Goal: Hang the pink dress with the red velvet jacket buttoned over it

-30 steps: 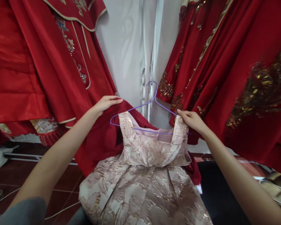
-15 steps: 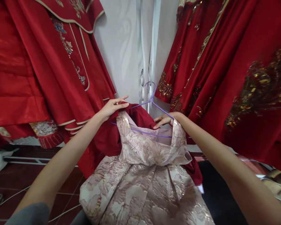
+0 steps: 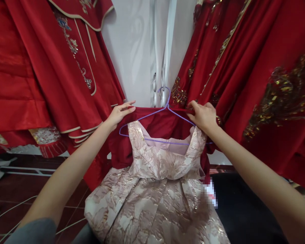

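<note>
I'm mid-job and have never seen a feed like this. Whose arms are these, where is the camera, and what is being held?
There is no machine here. One camera sits on a person's head, looking forward and down, so the two bare arms are that person's own. The left hand and the right hand each grip the top edge of a dark red cloth. The cloth is spread behind a pink brocade dress, whose straps sit on a purple wire hanger. Red embroidered robes hang on either side against a white wall. Below is a dark red tiled floor.
</note>
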Action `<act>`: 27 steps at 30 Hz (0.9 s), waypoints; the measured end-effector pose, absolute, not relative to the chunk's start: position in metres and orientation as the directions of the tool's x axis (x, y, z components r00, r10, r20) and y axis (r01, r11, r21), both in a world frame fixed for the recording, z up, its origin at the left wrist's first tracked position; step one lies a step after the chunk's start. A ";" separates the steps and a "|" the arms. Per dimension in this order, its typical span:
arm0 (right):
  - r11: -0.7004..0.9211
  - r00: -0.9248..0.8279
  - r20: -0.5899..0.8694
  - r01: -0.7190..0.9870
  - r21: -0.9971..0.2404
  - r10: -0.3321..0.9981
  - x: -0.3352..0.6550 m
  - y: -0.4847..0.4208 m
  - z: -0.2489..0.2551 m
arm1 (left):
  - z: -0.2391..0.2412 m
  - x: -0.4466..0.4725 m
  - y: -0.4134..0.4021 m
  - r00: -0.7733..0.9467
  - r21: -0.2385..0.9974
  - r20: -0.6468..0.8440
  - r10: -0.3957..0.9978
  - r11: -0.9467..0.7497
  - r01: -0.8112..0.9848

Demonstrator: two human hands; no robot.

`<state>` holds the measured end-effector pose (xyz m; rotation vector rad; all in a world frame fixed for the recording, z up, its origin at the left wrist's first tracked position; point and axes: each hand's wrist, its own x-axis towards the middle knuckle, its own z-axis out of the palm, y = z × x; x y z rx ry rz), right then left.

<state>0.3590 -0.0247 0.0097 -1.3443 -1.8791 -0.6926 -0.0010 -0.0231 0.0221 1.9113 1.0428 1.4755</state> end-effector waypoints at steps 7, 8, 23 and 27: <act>0.157 -0.057 0.837 0.987 -0.035 0.544 0.410 -0.055 0.021 | 0.015 -0.014 -0.015 0.050 0.769 0.593 0.804 -0.583 0.260; 0.135 -0.075 0.841 0.991 0.003 0.536 0.415 -0.062 0.023 | 0.013 -0.015 -0.016 0.049 0.772 0.590 0.806 -0.580 0.259; 0.285 -0.156 0.571 0.948 -0.144 0.806 0.384 -0.154 -0.018 | -0.037 -0.009 -0.050 0.142 0.126 0.749 0.648 -0.349 0.928; 0.282 -0.053 0.510 0.879 -0.385 0.859 0.365 -0.127 -0.040 | -0.063 -0.002 -0.059 0.146 0.053 0.620 0.771 -0.227 0.973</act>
